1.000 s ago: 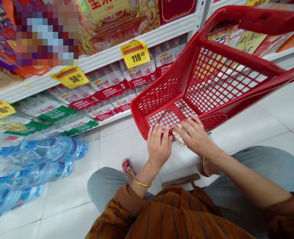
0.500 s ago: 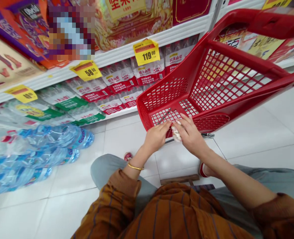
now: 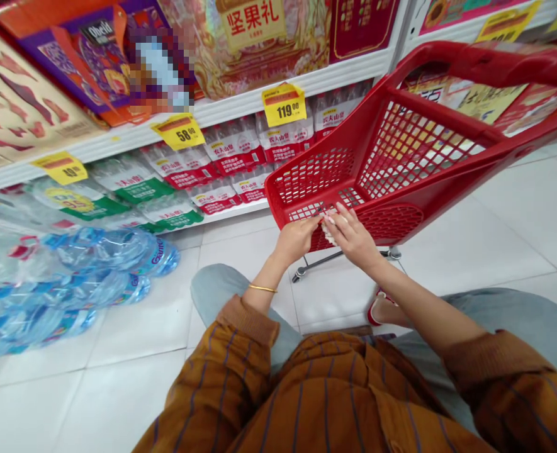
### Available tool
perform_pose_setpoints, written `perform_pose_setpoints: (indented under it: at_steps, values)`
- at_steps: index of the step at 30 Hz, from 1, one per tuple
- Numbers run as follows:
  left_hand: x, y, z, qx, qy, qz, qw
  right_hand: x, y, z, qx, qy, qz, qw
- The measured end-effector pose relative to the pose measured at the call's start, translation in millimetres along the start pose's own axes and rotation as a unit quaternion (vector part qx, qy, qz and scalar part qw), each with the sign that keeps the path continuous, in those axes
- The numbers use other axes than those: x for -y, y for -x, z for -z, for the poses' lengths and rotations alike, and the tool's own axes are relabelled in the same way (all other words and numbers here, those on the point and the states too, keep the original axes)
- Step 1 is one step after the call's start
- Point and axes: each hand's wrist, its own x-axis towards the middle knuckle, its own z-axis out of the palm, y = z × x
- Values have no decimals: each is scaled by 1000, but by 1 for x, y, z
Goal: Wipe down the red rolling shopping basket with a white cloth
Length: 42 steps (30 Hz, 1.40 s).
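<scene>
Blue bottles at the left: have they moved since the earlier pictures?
No, the blue bottles lie in the same place, judged against the white shelf beside them.

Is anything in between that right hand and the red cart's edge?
Yes, something crumpled and white, a white wad, peeks out under the right hand, by the red cart's near edge. What it is, I can't tell.

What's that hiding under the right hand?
Under the right hand, part of a crumpled white thing peeks out, near the edge of the red cart. The hand covers the rest, so I can't tell what it is.
</scene>
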Motion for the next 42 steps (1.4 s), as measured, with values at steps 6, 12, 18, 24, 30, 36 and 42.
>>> perform_pose_setpoints:
  at_steps: [6, 12, 18, 24, 30, 36, 42]
  values:
    - [2, -3, 0, 7, 21, 4, 1000, -15, 14, 5, -25, -8, -67, 997]
    - [-1, -3, -2, -8, 22, 10, 1000, 0, 12, -9, -94, -37, -109, 989]
    - [-9, -1, 1, -12, 7, 35, 999, 34, 0, -39, -56, -34, -114, 991]
    - [-7, 1, -4, -47, 2, 30, 998, 12, 8, -25, -21, 8, -69, 997]
    - [-2, 1, -10, -62, 0, 33, 998, -17, 20, -2, -33, 37, -111, 993]
    - [-3, 2, -10, -64, -3, 45, 997, -15, 14, 7, -108, 5, -143, 984]
    - [-10, 2, -7, -57, -13, 66, 996, 30, -13, -3, -112, -29, -179, 977]
